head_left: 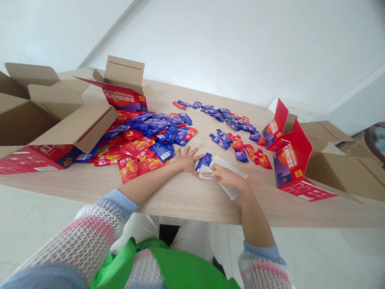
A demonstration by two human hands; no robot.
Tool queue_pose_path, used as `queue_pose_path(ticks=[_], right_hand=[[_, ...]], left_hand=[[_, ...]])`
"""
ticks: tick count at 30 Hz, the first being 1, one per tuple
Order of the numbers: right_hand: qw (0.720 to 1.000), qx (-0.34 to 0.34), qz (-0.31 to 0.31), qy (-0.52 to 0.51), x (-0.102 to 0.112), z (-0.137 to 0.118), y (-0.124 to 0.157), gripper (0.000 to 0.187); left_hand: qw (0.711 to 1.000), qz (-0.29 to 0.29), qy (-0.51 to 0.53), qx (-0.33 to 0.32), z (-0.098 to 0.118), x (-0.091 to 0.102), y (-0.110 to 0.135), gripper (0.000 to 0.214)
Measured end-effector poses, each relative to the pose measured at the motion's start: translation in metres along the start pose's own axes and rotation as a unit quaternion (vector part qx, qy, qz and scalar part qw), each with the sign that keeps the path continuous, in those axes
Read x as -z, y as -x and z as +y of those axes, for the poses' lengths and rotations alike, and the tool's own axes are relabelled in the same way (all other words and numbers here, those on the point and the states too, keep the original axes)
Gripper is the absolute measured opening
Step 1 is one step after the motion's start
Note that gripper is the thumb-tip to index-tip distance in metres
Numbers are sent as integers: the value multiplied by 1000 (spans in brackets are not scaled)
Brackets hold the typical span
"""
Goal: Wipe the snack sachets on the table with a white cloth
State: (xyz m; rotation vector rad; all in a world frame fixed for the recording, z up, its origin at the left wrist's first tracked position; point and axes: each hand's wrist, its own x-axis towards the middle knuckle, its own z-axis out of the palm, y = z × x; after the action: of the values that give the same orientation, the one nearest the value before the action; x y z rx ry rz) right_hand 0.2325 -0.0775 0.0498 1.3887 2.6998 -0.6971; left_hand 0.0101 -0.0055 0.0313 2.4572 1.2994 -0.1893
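Head view: blue sachet [205,160] between spread left grip [187,161] and right grip [224,176] holding white tissue [226,162].

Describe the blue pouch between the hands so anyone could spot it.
On the pale wooden table, find the left hand and right hand near the front edge. Between them lies a flat blue pouch, against a thin white sheet. Unlike the heaped red and blue pouches and the scattered group, it alone lies between the hands.
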Motion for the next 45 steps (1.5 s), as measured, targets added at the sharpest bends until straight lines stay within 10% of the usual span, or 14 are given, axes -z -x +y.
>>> queue_pose_path(ticks=[12, 24, 33, 45], right_hand=[[958, -220, 143, 115, -5, 19, -23, 54], [1000, -2, 29, 1, -7, -8, -7, 43], [956, -205, 162, 132, -7, 13, -31, 48], [1000, 12, 24, -2, 3, 12, -20, 45]], left_hand=[[998, -55, -5, -17, -7, 4, -9, 118], [999, -38, -2, 4, 0, 6, -1, 117], [999, -30, -6, -28, -11, -2, -7, 112], [1000, -24, -1, -8, -8, 0, -7, 116]])
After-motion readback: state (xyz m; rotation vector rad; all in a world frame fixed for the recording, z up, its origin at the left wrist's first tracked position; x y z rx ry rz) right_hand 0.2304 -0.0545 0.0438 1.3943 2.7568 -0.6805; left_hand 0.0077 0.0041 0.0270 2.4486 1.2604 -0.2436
